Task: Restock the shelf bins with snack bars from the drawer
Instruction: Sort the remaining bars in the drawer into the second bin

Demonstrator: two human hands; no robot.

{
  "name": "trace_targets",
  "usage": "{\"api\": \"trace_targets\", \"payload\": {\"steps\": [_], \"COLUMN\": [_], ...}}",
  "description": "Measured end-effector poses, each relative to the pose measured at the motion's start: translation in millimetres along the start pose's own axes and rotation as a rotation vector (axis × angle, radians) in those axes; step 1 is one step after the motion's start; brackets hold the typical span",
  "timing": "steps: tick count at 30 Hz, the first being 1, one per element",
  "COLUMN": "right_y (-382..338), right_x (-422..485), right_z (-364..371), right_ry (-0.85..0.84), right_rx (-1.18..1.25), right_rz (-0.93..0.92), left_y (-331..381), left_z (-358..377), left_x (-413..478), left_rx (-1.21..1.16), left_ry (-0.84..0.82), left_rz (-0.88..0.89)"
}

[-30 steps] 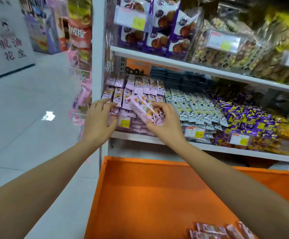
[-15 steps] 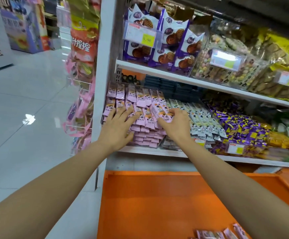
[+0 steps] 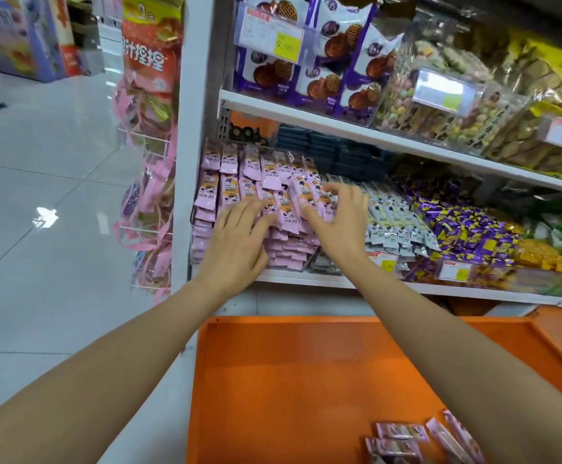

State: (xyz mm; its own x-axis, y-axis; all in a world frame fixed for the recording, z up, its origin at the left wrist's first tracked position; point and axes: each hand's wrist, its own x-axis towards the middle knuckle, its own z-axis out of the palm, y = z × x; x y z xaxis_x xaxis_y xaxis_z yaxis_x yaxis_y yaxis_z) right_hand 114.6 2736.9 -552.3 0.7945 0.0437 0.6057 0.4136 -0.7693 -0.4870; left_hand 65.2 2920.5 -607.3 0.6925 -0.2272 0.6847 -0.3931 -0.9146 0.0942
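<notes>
My left hand (image 3: 236, 236): arm outstretched, fingers spread flat on the pink snack bars (image 3: 251, 170) | my right hand (image 3: 339, 226): beside it, fingers wide, loosely arched, holding nothing.

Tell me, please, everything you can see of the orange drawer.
The drawer is a wide, shallow orange tray, smooth like plastic or painted metal, with a low raised rim. It is pulled out beneath the white shelf and lies level. Most of its floor is bare; a few pink bars lie loose towards its near right corner. The right forearm crosses above its right side. Its near edge is out of frame.
</notes>
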Motion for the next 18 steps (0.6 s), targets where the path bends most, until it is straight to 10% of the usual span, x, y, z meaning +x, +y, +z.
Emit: {"api": "trace_targets", "payload": {"steps": [7, 18], "right_y": [52.8, 269.0], "right_x": [-68.8, -210.7], "right_z": [-28.5, -35.9], "right_ry": [-0.099, -0.907], "right_rx": [0.258, -0.095], "right_rz": [-0.179, 0.176], "left_y": [68.8, 175.2], "left_z": [49.4, 177.9], "left_x": [-36.0, -161.6], "left_rx": [-0.082, -0.16], "left_ry": [-0.099, -1.087], "left_rz": [0.172, 0.061]}}
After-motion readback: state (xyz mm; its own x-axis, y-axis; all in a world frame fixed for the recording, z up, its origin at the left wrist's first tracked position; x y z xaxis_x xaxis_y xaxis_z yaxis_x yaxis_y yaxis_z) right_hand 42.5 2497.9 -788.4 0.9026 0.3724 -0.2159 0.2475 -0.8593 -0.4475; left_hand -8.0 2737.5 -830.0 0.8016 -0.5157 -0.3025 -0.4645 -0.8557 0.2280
